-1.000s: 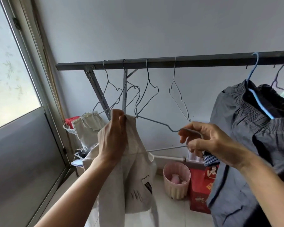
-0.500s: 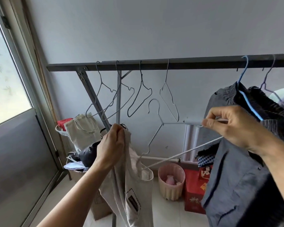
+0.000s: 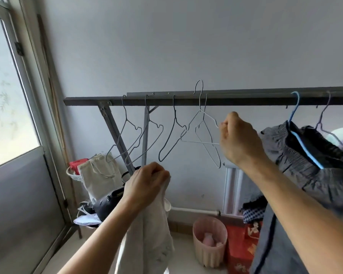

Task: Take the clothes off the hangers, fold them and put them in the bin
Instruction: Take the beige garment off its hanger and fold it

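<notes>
At the drying rail [image 3: 246, 96], head view, the only one.

- Right hand [image 3: 239, 139], 3 o'clock of centre: fingers curled, pinching the shoulder end of a bare white wire hanger [image 3: 198, 126]. Its hook stands above the rail, not seated.
- Left hand [image 3: 147, 184], 7 o'clock: fist closed round the top of the white garment [image 3: 149, 240], which hangs free toward 6 o'clock, off any hanger.
- Four bare hangers [image 3: 136, 135] on the rail around 9 o'clock.
- Grey garment [image 3: 305, 175] on a blue hanger [image 3: 294, 111], far 3 o'clock.
- Pink bin [image 3: 209, 244] on the floor, 5 o'clock; whether it is the target bin, cannot tell.

Judged step: parking the bare hanger.

Method:
- Bring the hook over the rail in the gap at 12 o'clock, clear of neighbouring wires, which tangle easily.
- Lower until seated, then release.
- Keep the garment off the floor.
</notes>
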A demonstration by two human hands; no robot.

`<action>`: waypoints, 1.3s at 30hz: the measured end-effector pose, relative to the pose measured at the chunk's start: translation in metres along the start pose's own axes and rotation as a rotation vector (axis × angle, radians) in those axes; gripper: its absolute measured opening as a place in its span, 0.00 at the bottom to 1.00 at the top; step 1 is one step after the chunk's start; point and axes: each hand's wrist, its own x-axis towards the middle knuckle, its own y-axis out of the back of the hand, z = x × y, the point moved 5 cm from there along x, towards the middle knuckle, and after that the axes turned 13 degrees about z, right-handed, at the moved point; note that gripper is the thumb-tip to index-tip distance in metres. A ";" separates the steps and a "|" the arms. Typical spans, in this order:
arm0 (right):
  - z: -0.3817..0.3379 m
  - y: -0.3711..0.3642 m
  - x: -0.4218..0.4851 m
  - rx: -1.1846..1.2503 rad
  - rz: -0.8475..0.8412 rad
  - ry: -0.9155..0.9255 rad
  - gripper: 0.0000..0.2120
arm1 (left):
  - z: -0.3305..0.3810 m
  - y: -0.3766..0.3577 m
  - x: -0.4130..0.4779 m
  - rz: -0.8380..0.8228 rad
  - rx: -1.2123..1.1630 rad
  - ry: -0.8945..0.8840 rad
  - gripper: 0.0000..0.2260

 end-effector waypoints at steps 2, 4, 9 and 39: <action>-0.007 -0.016 0.007 -0.036 -0.014 -0.037 0.09 | 0.002 0.003 0.005 -0.016 -0.065 -0.010 0.06; -0.015 -0.028 0.010 -0.062 -0.028 -0.057 0.08 | 0.002 0.007 0.010 -0.029 -0.133 -0.021 0.07; -0.033 -0.047 0.000 -0.164 -0.124 -0.022 0.10 | 0.002 0.019 0.021 -0.040 -0.333 -0.025 0.05; -0.087 -0.075 -0.101 1.074 -0.463 -0.055 0.06 | 0.001 0.088 0.008 -0.348 -0.290 -0.136 0.15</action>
